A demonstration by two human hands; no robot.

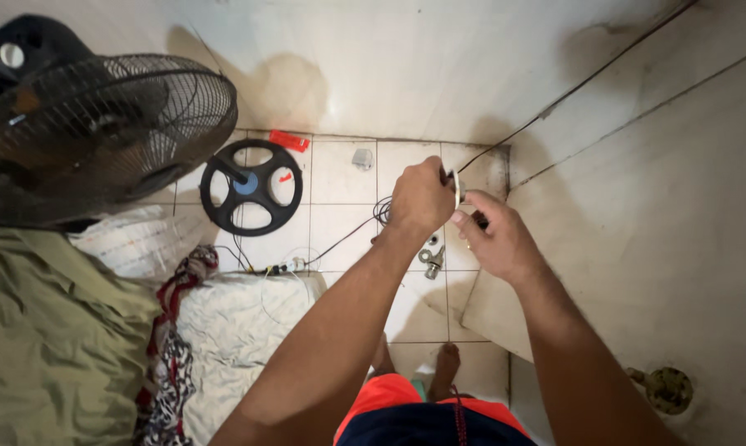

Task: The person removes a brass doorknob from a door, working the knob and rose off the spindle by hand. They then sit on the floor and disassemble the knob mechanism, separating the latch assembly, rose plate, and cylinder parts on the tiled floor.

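Together, left hand (421,198) and right hand (495,239) pinch a half-hidden white fitting (458,189).

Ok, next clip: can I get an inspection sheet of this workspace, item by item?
Surface: pale tiled floor, stained at the corner.
Job's things: small white fitting with a thin dark wire running up the wall.
Clutter: black spoked wheel, red packet, metal tap, white sack, green cloth.
Hands: left hand closed on the fitting; right hand pinching beside it, what it grips is hidden.
Cables: dark cord across the tiles to a small coil.
Surroundings: black fan at left, white walls, brass valve lower right.
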